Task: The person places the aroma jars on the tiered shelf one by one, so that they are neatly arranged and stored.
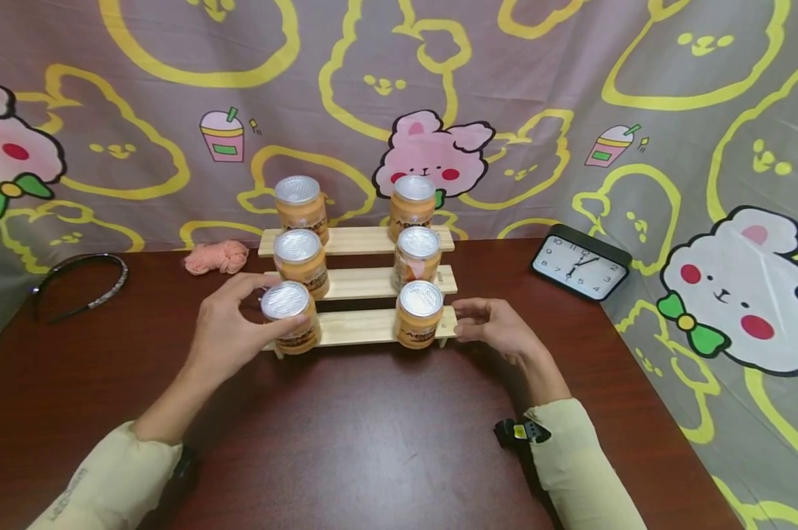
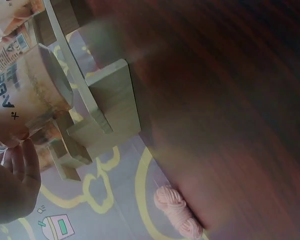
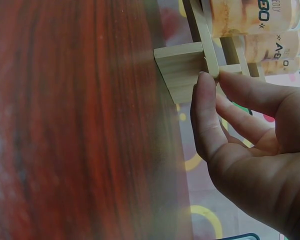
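Observation:
A three-step wooden rack (image 1: 355,327) bears several orange jars with silver lids, one at the left and one at the right of each step. My left hand (image 1: 230,324) holds the front left jar (image 1: 285,300), thumb across its near side and fingers behind; in the left wrist view this jar (image 2: 32,95) stands on the lowest board. On the other side, my right hand (image 3: 255,125) pinches the right end of the lowest board (image 3: 208,45) between thumb and fingertips. Close beside that hand is the front right jar (image 1: 419,316).
The rack stands on a dark red-brown table (image 1: 372,442) near a patterned curtain (image 1: 346,110). A pink yarn skein (image 1: 216,257) and a headband (image 1: 117,283) lie at the left. At the right back leans a black-framed clock (image 1: 579,266).

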Motion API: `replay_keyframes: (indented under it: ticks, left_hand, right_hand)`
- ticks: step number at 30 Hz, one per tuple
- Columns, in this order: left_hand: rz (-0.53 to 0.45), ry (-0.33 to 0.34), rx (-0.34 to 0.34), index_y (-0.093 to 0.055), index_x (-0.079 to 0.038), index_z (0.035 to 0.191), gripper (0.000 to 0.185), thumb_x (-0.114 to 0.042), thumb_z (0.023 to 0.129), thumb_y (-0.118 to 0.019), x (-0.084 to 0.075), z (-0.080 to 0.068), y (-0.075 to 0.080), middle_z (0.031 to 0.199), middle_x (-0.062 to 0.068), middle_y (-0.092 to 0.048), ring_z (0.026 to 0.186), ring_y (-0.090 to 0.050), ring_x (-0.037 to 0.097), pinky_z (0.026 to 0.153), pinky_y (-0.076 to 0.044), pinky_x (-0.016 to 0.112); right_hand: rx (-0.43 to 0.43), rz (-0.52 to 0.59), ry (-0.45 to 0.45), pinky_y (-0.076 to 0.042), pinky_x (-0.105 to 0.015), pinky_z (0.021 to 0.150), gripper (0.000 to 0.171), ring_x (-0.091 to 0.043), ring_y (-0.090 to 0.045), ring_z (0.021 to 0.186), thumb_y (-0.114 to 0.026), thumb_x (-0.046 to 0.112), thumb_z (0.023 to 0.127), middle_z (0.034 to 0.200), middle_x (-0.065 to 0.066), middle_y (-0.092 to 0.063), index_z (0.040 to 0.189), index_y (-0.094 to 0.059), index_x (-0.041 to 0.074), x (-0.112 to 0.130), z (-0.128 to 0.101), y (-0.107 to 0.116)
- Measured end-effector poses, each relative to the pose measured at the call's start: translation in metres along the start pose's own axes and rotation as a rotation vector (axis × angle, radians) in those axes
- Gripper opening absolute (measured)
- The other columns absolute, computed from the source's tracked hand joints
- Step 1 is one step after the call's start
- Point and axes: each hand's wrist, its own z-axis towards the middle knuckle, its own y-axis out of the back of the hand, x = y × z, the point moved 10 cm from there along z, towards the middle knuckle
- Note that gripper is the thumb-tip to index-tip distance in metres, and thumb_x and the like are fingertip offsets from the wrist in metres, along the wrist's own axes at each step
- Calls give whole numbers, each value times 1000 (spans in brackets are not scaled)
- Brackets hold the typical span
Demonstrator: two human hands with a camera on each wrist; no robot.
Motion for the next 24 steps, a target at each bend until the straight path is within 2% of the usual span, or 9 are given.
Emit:
replay_keyframes:
  ticks: [7, 16, 24]
  left_hand:
    - [-27, -28, 12, -73, -4, 106, 56, -14, 58, -100, -4, -2, -10, 105, 3, -71, 88, -57, 6, 69, -46, 16]
    - [-35, -37, 25, -73, -4, 107, 57, -14, 59, -100, -6, -2, -17, 103, 2, -69, 91, -59, 9, 71, -51, 20]
    - [-50, -46, 62, -70, -4, 110, 57, -13, 62, -99, -6, -2, -22, 105, 3, -67, 91, -58, 9, 73, -48, 15]
  right_hand:
    - [1, -14, 7, -58, -42, 87, 50, -25, -65, 106, -65, -8, 93, 132, -31, -58, 140, -49, -14, 1, -1, 0]
    - [4, -7, -3, -58, -41, 86, 50, -25, -64, 107, -66, -7, 93, 132, -31, -58, 140, -49, -14, 0, 0, -1]
    - [-7, 15, -10, -58, -43, 87, 52, -24, -65, 105, -65, -11, 91, 134, -32, -56, 140, -49, -14, 0, -1, 0]
